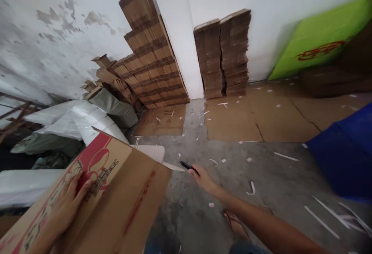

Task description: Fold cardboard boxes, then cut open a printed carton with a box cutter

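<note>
The left hand (68, 203) lies flat and open on the printed face of a cardboard box (116, 199), fingers spread over the red and black lettering, pressing on it rather than gripping it. The box fills the lower left of the view, tilted, with one pale flap (152, 152) sticking out at its far corner. The right hand (205, 180) reaches out over the bare concrete floor (232, 176), closed around a black pen (188, 166) whose tip points away toward the box flap; the pen sits just beside that flap without touching it. Below the right forearm a foot in a sandal (235, 223) shows on the floor. White paper scraps (286, 156) are scattered all over the concrete. Farther off, flat cardboard sheets (250, 118) cover the floor up to the white wall. Against that wall lean two piles of folded cartons: a slanting pile (151, 56) on the left and an upright pile (223, 56) beside a corner of the wall. Left of the box lie white and grey-green sacks (72, 124). On the right edge stand a blue bin (345, 157) and, behind it, a green board (322, 38) with red marking, blurred.
</note>
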The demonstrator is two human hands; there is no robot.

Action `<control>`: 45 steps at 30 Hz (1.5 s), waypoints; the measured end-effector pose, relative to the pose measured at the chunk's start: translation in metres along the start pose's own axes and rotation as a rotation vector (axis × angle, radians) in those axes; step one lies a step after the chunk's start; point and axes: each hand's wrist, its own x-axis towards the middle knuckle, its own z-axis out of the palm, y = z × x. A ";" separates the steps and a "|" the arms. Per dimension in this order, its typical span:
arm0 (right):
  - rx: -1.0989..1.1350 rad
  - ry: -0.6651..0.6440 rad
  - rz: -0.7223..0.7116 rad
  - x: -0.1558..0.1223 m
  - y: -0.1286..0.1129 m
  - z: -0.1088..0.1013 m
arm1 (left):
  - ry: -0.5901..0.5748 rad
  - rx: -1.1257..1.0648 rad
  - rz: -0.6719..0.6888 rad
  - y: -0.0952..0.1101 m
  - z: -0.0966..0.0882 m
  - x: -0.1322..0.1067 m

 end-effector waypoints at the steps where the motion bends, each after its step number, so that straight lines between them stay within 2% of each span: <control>1: -0.049 -0.015 -0.006 0.008 0.003 0.001 | -0.080 0.020 -0.062 -0.002 0.002 -0.001; 3: -0.173 -0.065 -0.006 0.023 0.005 0.006 | -0.202 0.050 -0.122 0.002 0.003 -0.002; 6: -0.345 -0.131 -0.031 0.041 -0.002 0.017 | -0.266 0.039 -0.138 0.017 0.000 0.000; 11: -0.389 -0.196 -0.147 0.071 -0.027 0.035 | -0.281 0.013 -0.228 0.040 -0.005 0.001; 17: -0.417 -0.261 -0.318 0.090 -0.037 0.050 | -0.304 0.021 -0.258 0.048 -0.006 0.002; 20: -0.447 -0.272 -0.355 0.094 -0.028 0.058 | -0.306 0.037 -0.240 0.046 -0.004 0.004; 23: -0.494 -0.287 -0.355 0.095 -0.010 0.061 | -0.306 0.030 -0.236 0.046 -0.003 0.004; 27: -0.589 -0.286 -0.265 0.088 0.021 0.050 | -0.303 0.030 -0.272 0.049 -0.002 0.005; 29: -0.614 -0.264 -0.225 0.081 0.027 0.044 | -0.312 0.028 -0.285 0.050 -0.002 0.005; 32: -0.599 -0.213 -0.244 0.077 0.012 0.047 | -0.318 0.024 -0.297 0.052 -0.002 0.005; 36: -0.562 -0.218 -0.329 0.085 -0.016 0.065 | -0.320 0.039 -0.287 0.052 -0.002 0.004; 39: -0.571 -0.226 -0.325 0.085 -0.016 0.070 | -0.308 0.028 -0.259 0.051 -0.002 0.004; 42: -0.591 -0.208 -0.279 0.077 -0.009 0.062 | -0.289 0.009 -0.264 0.052 -0.002 0.003; 45: -0.586 -0.192 -0.247 0.071 -0.014 0.054 | -0.297 -0.002 -0.280 0.054 -0.003 0.001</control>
